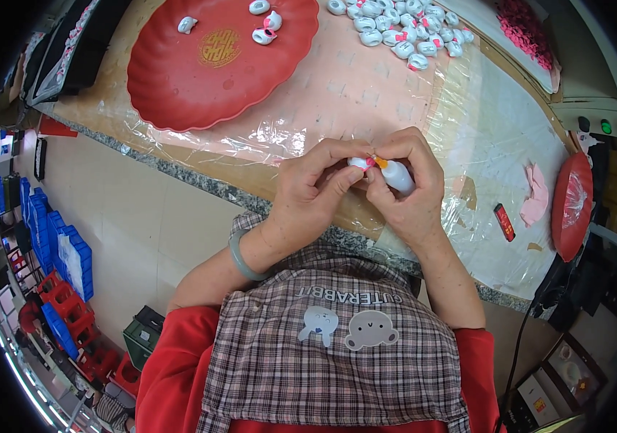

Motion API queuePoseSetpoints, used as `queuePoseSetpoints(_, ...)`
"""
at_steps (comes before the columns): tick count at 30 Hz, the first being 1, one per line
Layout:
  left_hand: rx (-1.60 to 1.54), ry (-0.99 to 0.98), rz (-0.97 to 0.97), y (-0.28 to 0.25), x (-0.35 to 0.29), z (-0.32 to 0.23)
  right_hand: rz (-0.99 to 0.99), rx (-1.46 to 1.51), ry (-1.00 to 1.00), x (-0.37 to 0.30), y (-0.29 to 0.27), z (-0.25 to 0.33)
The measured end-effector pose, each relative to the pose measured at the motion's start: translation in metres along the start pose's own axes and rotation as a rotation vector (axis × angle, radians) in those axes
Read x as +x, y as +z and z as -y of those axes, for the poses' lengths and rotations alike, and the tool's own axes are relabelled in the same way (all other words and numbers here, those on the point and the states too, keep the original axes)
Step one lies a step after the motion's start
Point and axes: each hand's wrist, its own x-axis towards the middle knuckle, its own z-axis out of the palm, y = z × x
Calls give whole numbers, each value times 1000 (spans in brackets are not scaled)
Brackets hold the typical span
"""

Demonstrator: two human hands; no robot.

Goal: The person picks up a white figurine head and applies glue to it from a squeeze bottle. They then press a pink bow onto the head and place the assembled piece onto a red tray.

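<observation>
Over the near edge of the table, my left hand (302,189) pinches a small white piece (356,164) with a bright pink part on it, like the white-and-pink pieces on the table. My right hand (418,193) is wrapped round a white squeeze bottle (397,176) with an orange tip. That tip is right at the pink part; whether they touch is hidden by my fingers. Beyond my hands, at the far left, a red scalloped tray (171,90) bears a few similar white pieces (263,36).
A pile of white-and-pink pieces (402,30) lies at the far side. To the right are a small red lighter-shaped object (505,222), a pink cloth scrap (536,195) and a red dish (574,206). A dark tray (81,54) stands far left. The table has a speckled stone edge (178,172).
</observation>
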Motion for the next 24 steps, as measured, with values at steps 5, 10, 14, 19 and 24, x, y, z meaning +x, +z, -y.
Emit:
queuePoseSetpoints(5, 38, -6, 1, -1, 2, -1, -17, 5, 22, 0, 3, 2)
queuePoseSetpoints(10, -88, -42, 19, -5, 6, -5, 24, 158, 105, 4, -2, 1)
queuePoseSetpoints(14, -314, -162, 61, -11, 8, -14, 47, 321, 159, 3, -14, 12)
queuePoseSetpoints(19, -260, -78, 18, -21, 15, -40, 0, 315, 217, -4, -26, 10)
queuePoseSetpoints(24, 428, 283, -261, -72, 40, -70, -42, 377, 336, -3, -29, 15)
